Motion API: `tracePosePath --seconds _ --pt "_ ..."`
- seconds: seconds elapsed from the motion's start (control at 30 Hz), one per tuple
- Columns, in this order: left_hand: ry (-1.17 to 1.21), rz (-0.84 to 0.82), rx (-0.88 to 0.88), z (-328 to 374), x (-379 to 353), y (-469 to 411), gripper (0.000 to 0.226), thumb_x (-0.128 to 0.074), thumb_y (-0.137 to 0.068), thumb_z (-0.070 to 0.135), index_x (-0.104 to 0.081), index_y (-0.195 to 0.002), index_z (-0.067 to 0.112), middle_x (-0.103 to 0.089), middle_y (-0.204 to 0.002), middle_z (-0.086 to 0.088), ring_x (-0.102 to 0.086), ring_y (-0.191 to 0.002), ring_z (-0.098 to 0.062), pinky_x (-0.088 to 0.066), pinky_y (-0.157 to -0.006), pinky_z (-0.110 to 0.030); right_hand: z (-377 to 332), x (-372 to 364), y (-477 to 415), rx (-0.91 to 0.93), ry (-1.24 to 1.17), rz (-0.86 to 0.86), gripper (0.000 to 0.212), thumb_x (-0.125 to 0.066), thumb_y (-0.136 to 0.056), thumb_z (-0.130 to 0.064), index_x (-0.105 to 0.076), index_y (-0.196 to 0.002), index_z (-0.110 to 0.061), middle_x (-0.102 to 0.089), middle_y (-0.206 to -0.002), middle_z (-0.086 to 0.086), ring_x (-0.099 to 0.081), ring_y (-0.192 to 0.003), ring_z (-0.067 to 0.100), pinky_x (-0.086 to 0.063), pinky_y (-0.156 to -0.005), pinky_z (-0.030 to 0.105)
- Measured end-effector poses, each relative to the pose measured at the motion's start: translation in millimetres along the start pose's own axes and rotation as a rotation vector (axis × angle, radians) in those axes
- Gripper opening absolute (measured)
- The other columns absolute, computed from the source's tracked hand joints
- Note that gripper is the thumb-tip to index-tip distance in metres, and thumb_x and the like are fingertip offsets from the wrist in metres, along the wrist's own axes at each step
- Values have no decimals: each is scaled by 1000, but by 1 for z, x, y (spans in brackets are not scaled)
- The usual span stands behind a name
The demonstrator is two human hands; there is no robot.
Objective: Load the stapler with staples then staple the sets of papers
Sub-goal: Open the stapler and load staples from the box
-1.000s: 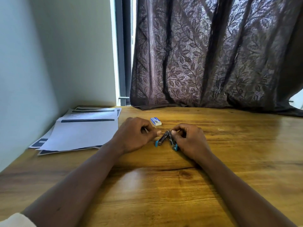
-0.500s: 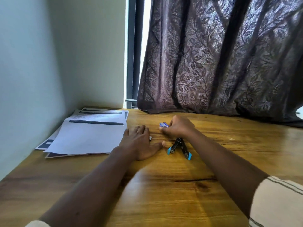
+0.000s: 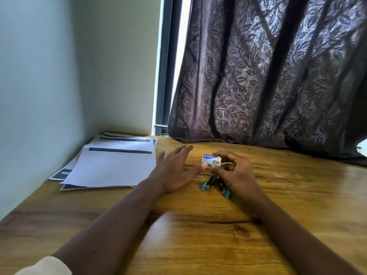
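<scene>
From the head camera, your right hand point(image 3: 234, 171) pinches the little staple box point(image 3: 211, 160) between thumb and fingers, held just above the wooden table point(image 3: 198, 235). Your left hand point(image 3: 174, 171) is beside it with fingers spread wide, thumb tip touching the box. The stapler point(image 3: 215, 185) lies open on the table under your right hand. The papers point(image 3: 111, 163) sit near the table's far left corner.
</scene>
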State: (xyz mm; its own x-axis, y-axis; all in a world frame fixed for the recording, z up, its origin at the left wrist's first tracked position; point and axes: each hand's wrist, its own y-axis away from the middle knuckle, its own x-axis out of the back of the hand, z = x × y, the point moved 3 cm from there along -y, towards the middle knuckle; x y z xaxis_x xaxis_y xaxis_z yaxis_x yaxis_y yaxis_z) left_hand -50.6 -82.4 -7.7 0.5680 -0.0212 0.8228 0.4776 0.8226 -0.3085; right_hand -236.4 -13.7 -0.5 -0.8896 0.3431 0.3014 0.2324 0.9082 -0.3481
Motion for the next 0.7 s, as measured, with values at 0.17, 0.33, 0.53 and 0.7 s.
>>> tracePosePath --seconds 0.17,0.33,0.53,0.7 --pt "213 178 -176 15 6 7 66 -74 -86 52 -49 -145 34 -66 -132 11 -67 -103 -1 -60 -89 -31 -1 -2 6 -6 -132 -79 39 -77 -84 -1 -69 -120 -15 -76 -95 13 -75 -77 23 -63 -73 35" --pt "215 183 -231 15 3 8 53 -82 -85 31 -64 -134 30 -72 -120 13 -69 -84 4 -52 -71 -7 -2 -8 8 -5 -217 -129 43 -78 -80 4 -68 -120 -9 -77 -102 12 -76 -87 25 -63 -76 33" --pt "268 218 -210 13 5 8 42 -76 -91 22 -67 -131 31 -75 -113 9 -72 -78 -3 -59 -70 -22 -9 -7 11 -165 -585 -152 32 -46 -98 11 -67 -118 0 -75 -102 27 -74 -95 38 -63 -82 34" --pt "333 221 -193 16 3 6 41 -74 -93 26 -65 -132 33 -74 -102 11 -74 -74 -10 -64 -72 -33 -8 0 8 -238 -728 -219 30 -44 -101 7 -64 -123 4 -72 -111 28 -71 -106 39 -60 -90 39"
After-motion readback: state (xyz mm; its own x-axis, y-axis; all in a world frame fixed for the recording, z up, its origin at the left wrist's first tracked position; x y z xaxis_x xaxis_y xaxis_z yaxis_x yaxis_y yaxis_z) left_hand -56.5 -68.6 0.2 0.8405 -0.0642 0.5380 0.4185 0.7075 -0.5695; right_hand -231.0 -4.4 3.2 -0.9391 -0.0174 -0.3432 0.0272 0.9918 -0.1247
